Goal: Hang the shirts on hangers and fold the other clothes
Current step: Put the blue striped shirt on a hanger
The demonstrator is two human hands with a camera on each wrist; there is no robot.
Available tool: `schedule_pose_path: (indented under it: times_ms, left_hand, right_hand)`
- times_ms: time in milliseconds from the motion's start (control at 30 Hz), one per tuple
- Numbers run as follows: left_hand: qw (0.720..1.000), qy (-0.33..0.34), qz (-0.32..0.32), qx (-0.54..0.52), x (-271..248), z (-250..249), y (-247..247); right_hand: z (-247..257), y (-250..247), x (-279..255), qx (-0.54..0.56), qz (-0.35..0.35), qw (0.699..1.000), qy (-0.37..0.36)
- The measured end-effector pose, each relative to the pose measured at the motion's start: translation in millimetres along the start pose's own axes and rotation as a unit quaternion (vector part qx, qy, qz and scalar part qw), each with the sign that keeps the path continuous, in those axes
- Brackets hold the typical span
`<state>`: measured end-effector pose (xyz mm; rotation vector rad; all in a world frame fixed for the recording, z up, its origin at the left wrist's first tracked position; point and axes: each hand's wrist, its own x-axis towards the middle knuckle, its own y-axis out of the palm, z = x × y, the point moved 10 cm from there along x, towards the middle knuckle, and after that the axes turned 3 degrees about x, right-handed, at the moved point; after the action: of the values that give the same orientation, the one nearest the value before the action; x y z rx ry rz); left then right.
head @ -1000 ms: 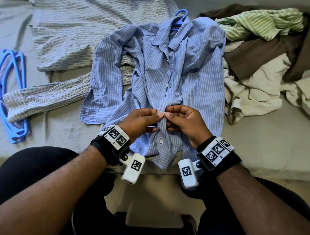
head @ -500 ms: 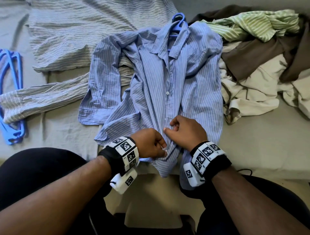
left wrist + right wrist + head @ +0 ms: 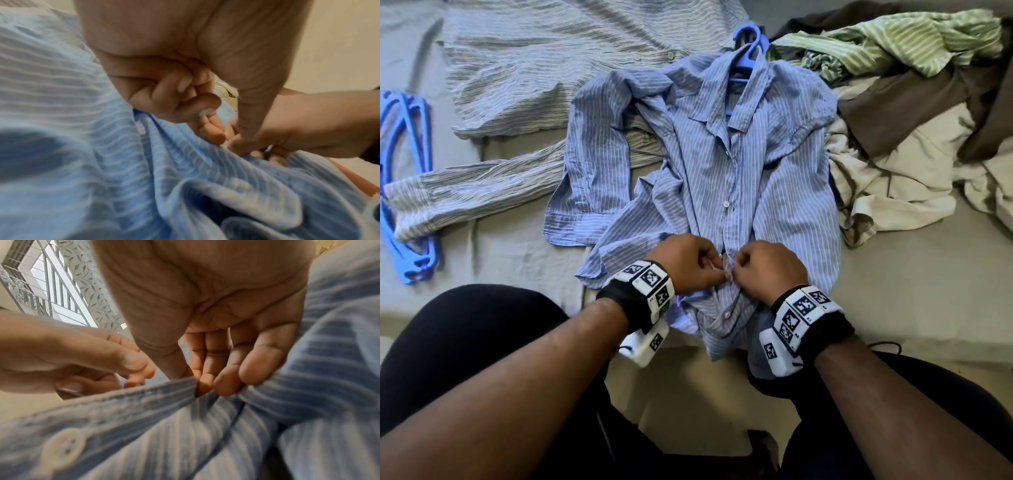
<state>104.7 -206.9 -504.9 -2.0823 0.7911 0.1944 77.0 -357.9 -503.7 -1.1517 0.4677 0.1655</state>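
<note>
Blue striped shirt [image 3: 750,178] is laid front-up on the bed [image 3: 893,291], its long axis running near to far, collar far, hem over the near edge. A blue hanger [image 3: 748,48] is seen at the collar. Its front placket is pinched near the hem by the left hand [image 3: 685,263] and right hand [image 3: 770,270], side by side. No readable writing is seen.

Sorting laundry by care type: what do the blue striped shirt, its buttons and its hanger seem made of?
Blue striped shirt: thin woven cloth, probably cotton, matte and creased. Buttons: pale, smooth, likely plastic, four holes. Hanger: blue moulded plastic, slightly glossy.
</note>
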Motion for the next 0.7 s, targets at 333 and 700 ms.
schedule_pose_path:
  times_ms: [333,700]
  left_hand:
    - [0.988,-0.122,-0.069,0.064,18,22,9]
    - [0.985,-0.15,-0.074,-0.03,25,24,21]
  right_hand:
    - [-21,-7,3,0.065,-0.017,0.998,0.012]
    - [-28,-19,0,0.107,-0.053,0.993,0.012]
